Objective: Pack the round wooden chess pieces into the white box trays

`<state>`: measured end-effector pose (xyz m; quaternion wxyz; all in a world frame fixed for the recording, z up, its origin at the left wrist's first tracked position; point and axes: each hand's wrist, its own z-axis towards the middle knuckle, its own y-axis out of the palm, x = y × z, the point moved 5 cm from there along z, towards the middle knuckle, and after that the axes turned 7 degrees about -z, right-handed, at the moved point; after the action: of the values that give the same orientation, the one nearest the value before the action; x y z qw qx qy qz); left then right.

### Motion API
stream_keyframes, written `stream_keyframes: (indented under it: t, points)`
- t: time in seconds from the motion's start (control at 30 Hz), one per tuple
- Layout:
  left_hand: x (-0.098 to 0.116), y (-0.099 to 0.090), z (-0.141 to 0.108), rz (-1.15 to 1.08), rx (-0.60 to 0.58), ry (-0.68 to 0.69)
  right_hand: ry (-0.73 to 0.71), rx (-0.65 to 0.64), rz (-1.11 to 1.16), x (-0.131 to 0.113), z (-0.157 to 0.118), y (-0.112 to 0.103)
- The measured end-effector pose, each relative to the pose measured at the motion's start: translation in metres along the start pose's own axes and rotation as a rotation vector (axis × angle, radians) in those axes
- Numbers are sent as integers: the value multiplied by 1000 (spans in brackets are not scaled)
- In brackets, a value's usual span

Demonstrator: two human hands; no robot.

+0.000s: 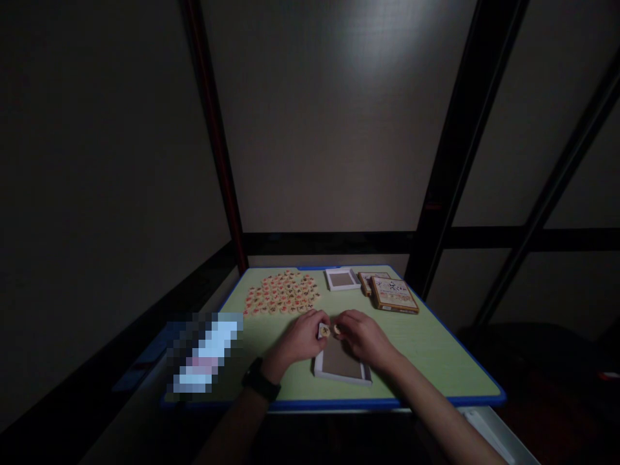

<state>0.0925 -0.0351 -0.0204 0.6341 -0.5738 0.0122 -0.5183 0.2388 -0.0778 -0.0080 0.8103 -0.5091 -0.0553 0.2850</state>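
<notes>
My left hand (309,336), with a dark watch (261,380) on the wrist, pinches a round Chinese chess piece (325,330) with a dark character facing up. Close to its right, my right hand (362,334) has its fingertips closed on another pale chess piece (338,330). Both hands are over the far end of a shallow open box (341,363) with white walls and a brown floor. The hands hide the far part of that box. A spread of many chess pieces (281,296), marked in red and dark, lies on the green table beyond my left hand.
At the back stands another shallow white tray (343,279). Right of it lie two printed chess boxes, one (394,294) in front of the other (367,284). A pixelated bright object (208,355) is at the left table edge. The green table (436,361) has a blue rim.
</notes>
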Motion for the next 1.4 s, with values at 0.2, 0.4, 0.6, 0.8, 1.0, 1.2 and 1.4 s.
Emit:
stream_keyframes:
  t: [0.2,0.4,0.6,0.8,1.0,1.2,1.4]
  points:
    - [-3,4,1,-4,6,-19,28,47,10,3,-1,1]
    - [-16,6,5,-82,62,-132,-4,15,-13,1,-2,1]
    - [-17,4,5,-91,54,-170,18,-45,-49,0,-1,3]
    - [-15,0,5,-154,11,-203,43,-95,-71,1,0,4]
    - [-16,-6,6,-163,9,-262,57,-159,-106,-5,13,10]
    - [-13,-8,6,-142,34,-294,83,-246,-144,-15,24,12]
    - [-14,-6,7,-178,61,-292,126,-249,-40,-19,19,9]
